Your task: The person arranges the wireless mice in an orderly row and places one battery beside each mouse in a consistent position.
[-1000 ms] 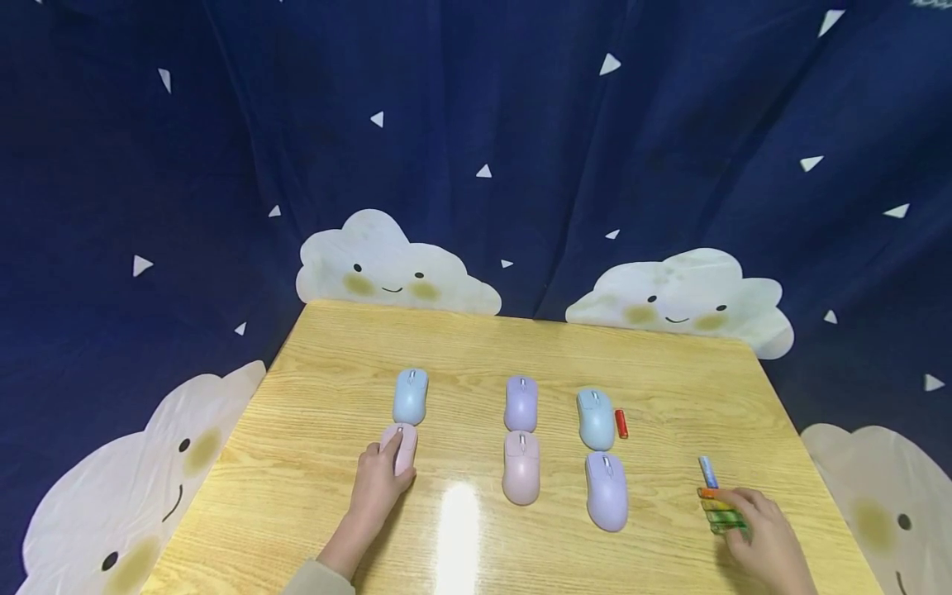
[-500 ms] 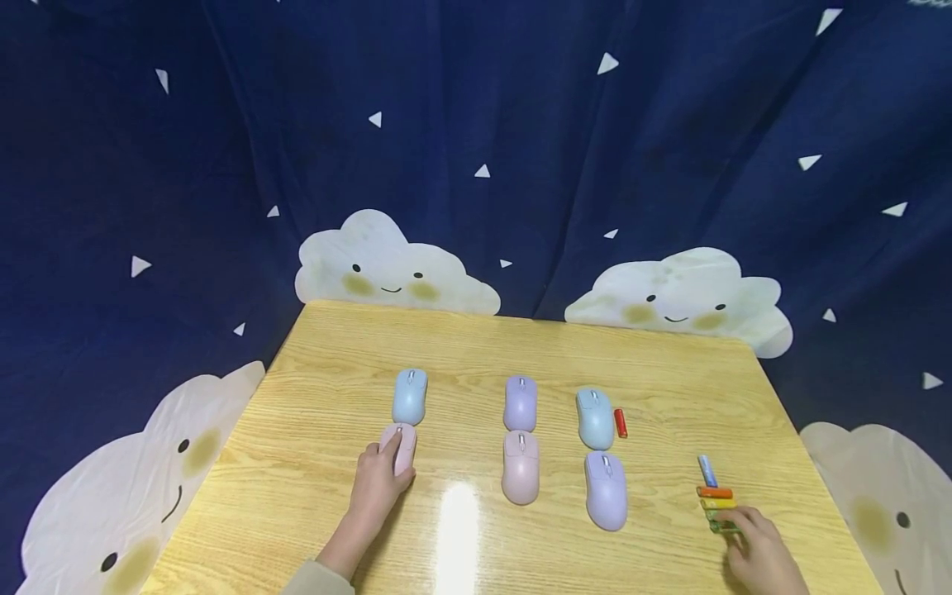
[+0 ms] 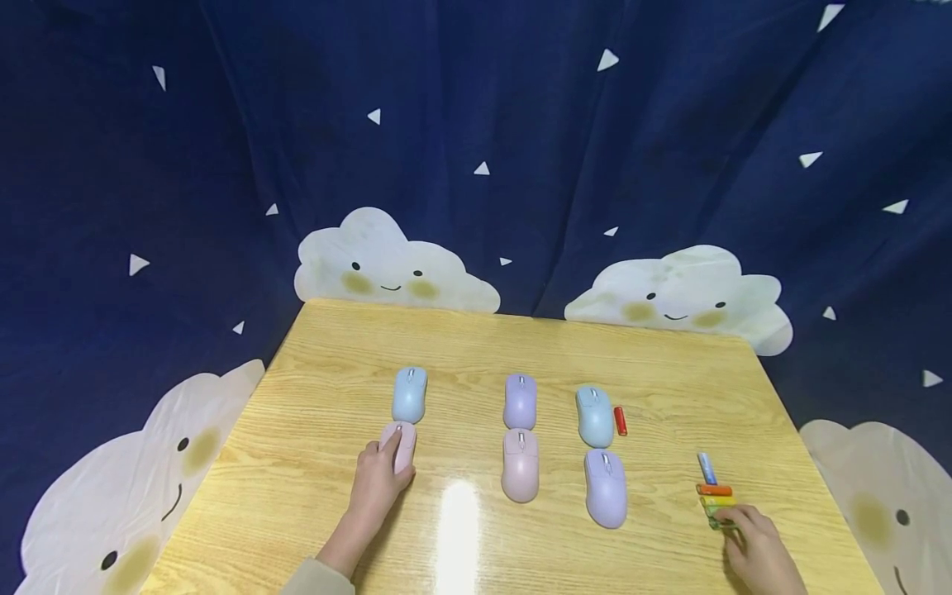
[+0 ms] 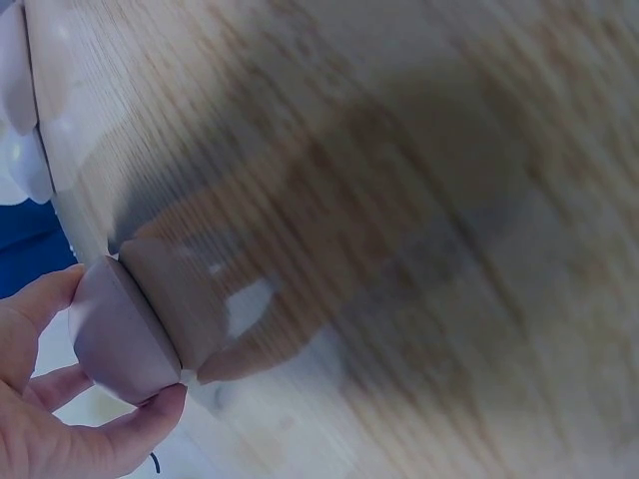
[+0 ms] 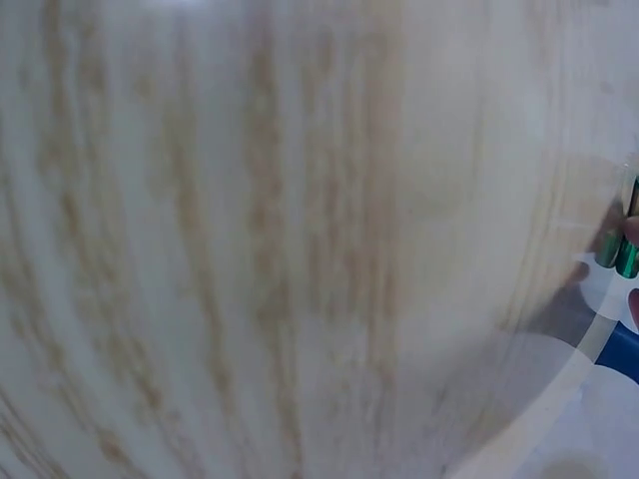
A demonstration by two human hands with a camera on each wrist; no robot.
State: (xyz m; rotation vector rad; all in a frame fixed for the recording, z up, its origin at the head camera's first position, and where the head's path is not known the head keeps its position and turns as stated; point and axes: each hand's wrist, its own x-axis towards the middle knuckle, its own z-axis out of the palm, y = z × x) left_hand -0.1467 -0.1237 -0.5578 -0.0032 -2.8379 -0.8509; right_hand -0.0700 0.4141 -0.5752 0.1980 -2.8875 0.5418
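My left hand (image 3: pixel 378 479) holds a pink computer mouse (image 3: pixel 404 450), thumb and fingers on its sides; the left wrist view shows the mouse (image 4: pixel 118 334) from behind. A light blue mouse (image 3: pixel 410 397) sits just beyond it. At the right, my right hand (image 3: pixel 762 549) pinches a green battery (image 3: pixel 714 524) at the near end of a battery row, partly covering it. Another green battery (image 3: pixel 711 511) lies beside it. Beyond are a yellow battery (image 3: pixel 717 501), an orange battery (image 3: pixel 715 490) and a blue battery (image 3: pixel 706 468). Green batteries (image 5: pixel 627 261) barely enter the right wrist view.
A purple mouse (image 3: pixel 521 402) and a pink mouse (image 3: pixel 521 465) form the middle column. Right of it stand a light blue mouse (image 3: pixel 595 418) and a purple mouse (image 3: pixel 606 489), with a red battery (image 3: pixel 621 421) alongside. A dark blue curtain (image 3: pixel 476 124) hangs behind the wooden table (image 3: pixel 327 347).
My right hand has drawn back toward the near end of the row, uncovering the orange and yellow batteries. My left hand has stayed on the pink mouse.
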